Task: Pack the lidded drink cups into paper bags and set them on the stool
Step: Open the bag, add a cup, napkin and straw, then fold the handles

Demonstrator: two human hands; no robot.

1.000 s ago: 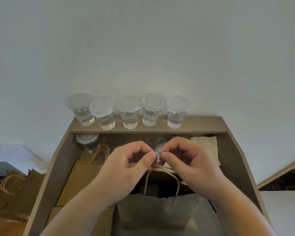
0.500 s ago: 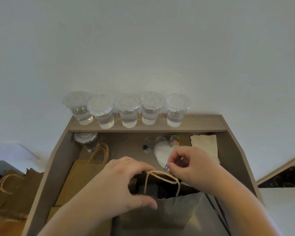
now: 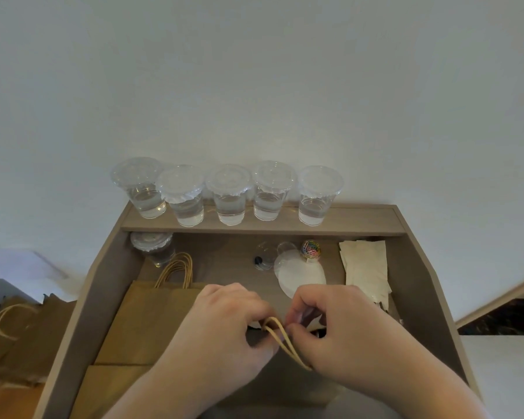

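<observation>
left of the open bag, other paper bags sat off the counter. left hand and right hand pinched its twine handles together. beyond it, six lidded cups waited unpacked, so most packing seemed left.

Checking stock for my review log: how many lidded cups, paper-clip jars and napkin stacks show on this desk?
lidded cups: 6, with 5 on the shelf at and 1 below it
jar of paper clips: 1
napkin stack: 1
Total: 8
</observation>
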